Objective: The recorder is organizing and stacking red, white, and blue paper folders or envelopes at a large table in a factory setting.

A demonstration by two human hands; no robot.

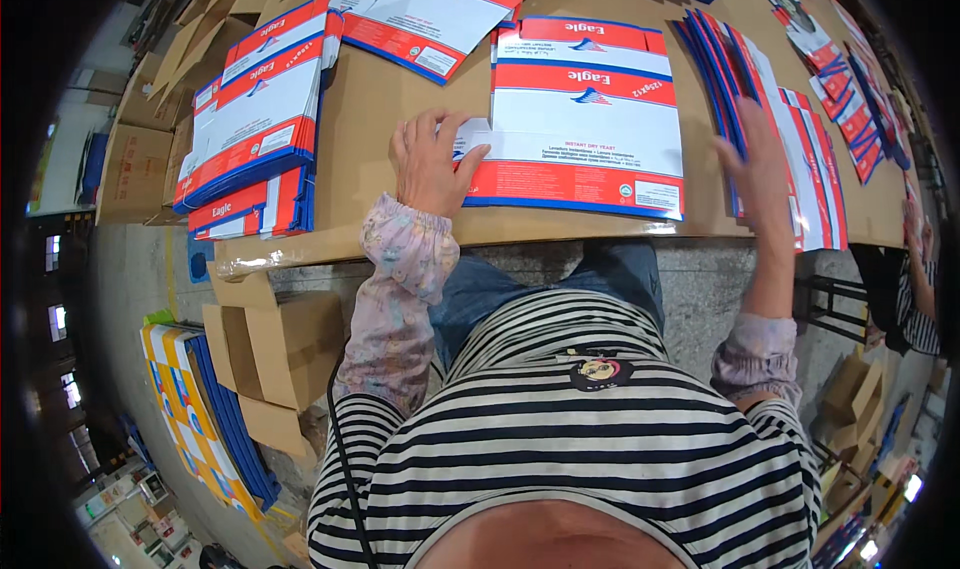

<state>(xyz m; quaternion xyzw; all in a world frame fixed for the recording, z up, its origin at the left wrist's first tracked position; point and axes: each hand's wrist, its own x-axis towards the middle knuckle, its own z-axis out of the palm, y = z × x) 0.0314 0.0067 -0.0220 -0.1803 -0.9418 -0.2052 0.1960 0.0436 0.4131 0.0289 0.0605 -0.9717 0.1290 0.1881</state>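
A flat red, white and blue printed carton blank (pixel 585 134) lies in front of me on the cardboard-covered table (pixel 355 184). My left hand (pixel 432 161) rests on the blank's left edge, thumb spread away from the fingers. Off the blank's right side is my right hand (pixel 757 164), slightly blurred, with thumb and fingers apart and nothing visible between them. It is over or beside a fanned row of similar blanks (pixel 800 169); whether it touches them I cannot tell.
Stacked blanks (pixel 255 109) sit at the table's left, with another loose blank (pixel 430 14) at the far side. An open cardboard box (pixel 275 344) stands below on the left. At the far right a co-worker's arm (pixel 920 259) reaches in near more cartons (pixel 840 89).
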